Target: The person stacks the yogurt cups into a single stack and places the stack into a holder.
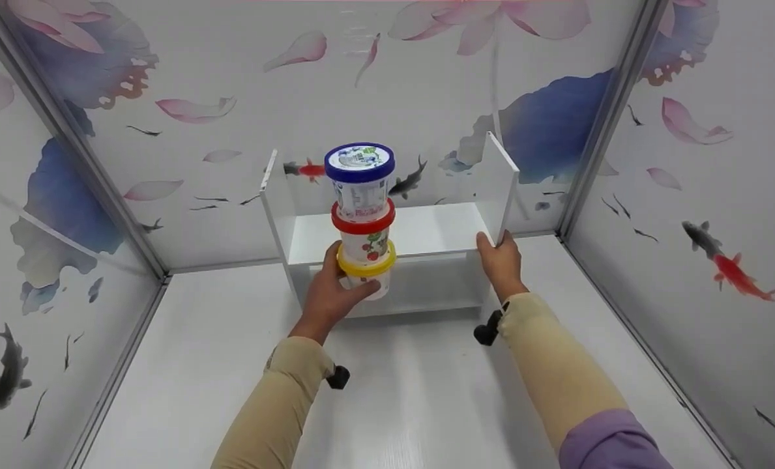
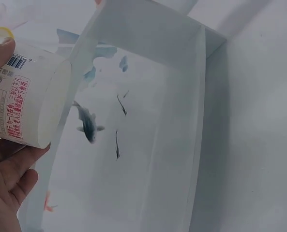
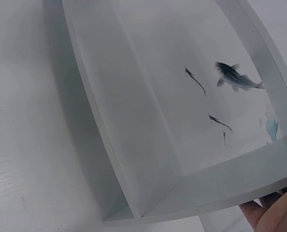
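Observation:
My left hand [image 1: 333, 298] grips the bottom tub [image 1: 384, 286] of an upright stack, its thumb across the front below the yellow lid [image 1: 367, 262]. On it sits a tub with a red lid [image 1: 363, 220] and cherry print, and on top a tub with a blue lid [image 1: 360, 163]. In the left wrist view, the held tub [image 2: 29, 94] shows a barcode and red print. The stack is held in front of a white shelf unit [image 1: 426, 255]. At the unit's right side panel [image 1: 501, 189], my right hand [image 1: 502, 264] holds the lower front edge.
The shelf unit stands on a white tabletop [image 1: 403, 384], near the back wall panel [image 1: 231, 182] with fish and petal prints. Printed walls [image 1: 674, 189] enclose both sides, with grey metal posts [image 1: 596, 117] in the corners.

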`<state>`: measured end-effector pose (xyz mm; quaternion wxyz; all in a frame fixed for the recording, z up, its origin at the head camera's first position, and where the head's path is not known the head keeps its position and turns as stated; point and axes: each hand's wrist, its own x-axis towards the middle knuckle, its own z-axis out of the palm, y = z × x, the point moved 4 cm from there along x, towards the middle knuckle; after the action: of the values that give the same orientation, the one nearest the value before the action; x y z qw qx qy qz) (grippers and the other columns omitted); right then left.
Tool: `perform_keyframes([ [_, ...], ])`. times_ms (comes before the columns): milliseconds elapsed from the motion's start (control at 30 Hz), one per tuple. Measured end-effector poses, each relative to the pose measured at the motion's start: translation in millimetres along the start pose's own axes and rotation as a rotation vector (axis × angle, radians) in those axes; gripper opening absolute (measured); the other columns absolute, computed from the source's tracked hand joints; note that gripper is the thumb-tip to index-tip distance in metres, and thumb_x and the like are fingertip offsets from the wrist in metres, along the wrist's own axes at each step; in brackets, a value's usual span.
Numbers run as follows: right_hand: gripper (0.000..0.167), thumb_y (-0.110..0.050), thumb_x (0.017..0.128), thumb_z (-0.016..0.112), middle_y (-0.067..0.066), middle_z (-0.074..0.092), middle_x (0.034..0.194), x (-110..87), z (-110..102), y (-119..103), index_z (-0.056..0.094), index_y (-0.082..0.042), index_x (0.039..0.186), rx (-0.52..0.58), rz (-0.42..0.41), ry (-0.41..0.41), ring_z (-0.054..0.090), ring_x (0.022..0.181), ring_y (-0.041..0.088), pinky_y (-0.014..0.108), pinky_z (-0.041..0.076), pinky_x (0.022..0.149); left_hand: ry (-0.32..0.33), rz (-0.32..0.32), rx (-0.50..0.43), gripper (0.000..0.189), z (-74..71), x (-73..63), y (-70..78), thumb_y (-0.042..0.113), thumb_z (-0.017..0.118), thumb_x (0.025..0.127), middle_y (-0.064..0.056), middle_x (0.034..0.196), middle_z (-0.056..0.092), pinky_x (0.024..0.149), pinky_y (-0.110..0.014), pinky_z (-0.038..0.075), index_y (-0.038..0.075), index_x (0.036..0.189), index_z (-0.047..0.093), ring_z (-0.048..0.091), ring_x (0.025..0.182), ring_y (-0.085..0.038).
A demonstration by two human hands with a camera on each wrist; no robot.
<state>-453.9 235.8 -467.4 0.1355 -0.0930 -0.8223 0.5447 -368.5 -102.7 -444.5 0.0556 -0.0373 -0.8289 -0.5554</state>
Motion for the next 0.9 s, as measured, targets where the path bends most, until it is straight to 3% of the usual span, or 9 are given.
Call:
perform_keyframes([
  [233,0.074,-0.045,0.101,0.051,0.026,0.043,0.152,0.7,0,1,0.032,0.003,0.154,-0.008,0.004,-0.001,0.043,0.140,0.038,0.051,0.037,0.115,0.007,-0.018,0.023,0.101,-3.1,3.0,12.0,0.033,0.091,0.076,0.010,0.141,0.054,0.111,-0.053,0.042,0.036,0.155,0.027,0.053,0.126,-0.022],
  [500,0.077,-0.046,0.102,0.050,0.025,0.038,0.156,1.2,2,4,0.026,0.001,0.157,-0.020,0.019,-0.017,0.038,0.144,0.039,0.051,0.034,0.117,0.006,0.051,0.026,0.099,-8.3,9.1,23.6,0.036,0.090,0.077,0.009,0.138,0.056,0.109,-0.050,0.045,0.035,0.154,0.028,0.055,0.121,-0.021],
  [700,0.075,-0.047,0.101,0.051,0.025,0.040,0.155,0.8,2,5,0.030,0.001,0.156,-0.032,0.017,-0.009,0.041,0.142,0.038,0.052,0.036,0.116,0.008,0.097,0.041,0.098,-9.3,13.2,32.9,0.036,0.090,0.077,0.009,0.139,0.056,0.108,-0.048,0.046,0.033,0.154,0.028,0.056,0.120,-0.021],
  [900,0.074,-0.046,0.101,0.051,0.025,0.042,0.154,-0.2,1,3,0.031,0.001,0.155,-0.019,0.005,-0.008,0.042,0.142,0.038,0.052,0.036,0.116,-0.001,0.090,0.049,0.100,-9.1,19.7,43.9,0.039,0.089,0.077,0.008,0.141,0.055,0.108,-0.047,0.047,0.033,0.155,0.026,0.055,0.122,-0.021],
])
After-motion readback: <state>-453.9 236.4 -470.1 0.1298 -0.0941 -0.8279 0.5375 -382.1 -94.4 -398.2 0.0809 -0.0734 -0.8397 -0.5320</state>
